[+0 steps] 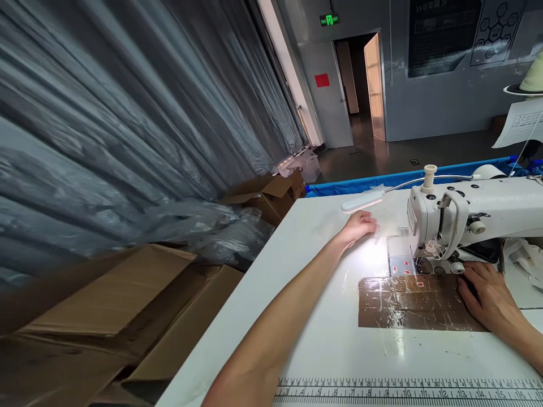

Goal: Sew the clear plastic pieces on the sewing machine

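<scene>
My left hand point(360, 226) is stretched out over the white table, left of the sewing machine point(487, 206), just below the machine's lamp head. Its fingers are curled together; whether anything pale is pinched in them is lost in the glare. My right hand point(487, 291) rests low beside the machine head, its fingers stretched forward and the thumb apart, over the right end of a shiny brown taped sheet point(407, 308). I see nothing held in it. The sheet lies flat in front of the needle plate point(399, 265), which carries small red marks.
A white lamp point(362, 201) on a bendy neck hangs above the table point(314, 249). A printed ruler strip point(382, 390) runs along the front edge. Open cardboard boxes point(106, 299) and clear plastic bags point(212, 229) stand to the left. White cloth scraps point(521, 260) lie right of the machine.
</scene>
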Demonstrator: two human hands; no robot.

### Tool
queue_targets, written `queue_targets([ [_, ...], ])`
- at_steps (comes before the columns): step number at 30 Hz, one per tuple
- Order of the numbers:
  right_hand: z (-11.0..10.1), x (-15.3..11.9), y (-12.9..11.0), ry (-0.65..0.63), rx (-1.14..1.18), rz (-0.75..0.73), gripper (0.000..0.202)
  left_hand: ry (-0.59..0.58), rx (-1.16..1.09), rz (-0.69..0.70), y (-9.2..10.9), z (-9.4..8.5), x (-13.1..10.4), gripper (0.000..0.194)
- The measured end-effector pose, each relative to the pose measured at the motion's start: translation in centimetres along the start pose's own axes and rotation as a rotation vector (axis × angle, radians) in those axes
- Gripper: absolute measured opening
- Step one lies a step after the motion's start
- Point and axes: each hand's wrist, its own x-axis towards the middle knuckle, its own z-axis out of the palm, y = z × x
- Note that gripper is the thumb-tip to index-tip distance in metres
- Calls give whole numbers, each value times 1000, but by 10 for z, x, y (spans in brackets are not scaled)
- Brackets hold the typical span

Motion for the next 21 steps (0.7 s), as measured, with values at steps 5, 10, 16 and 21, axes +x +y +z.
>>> queue_targets([
  [5, -1, 0, 0, 14, 9, -4, 33, 162, 236, 90, -13, -56, -26, 27],
  [10, 4, -4, 4, 27, -17, -26, 39, 144, 392, 108, -38, -107, -86, 23],
  [16, -2, 0, 8, 30, 56, -47, 38, 275, 391, 84, -60, -119, -132, 40],
  [21, -19, 7, -7, -19, 244, -46, 28, 434, 267, 45, -66, -117, -125, 21],
])
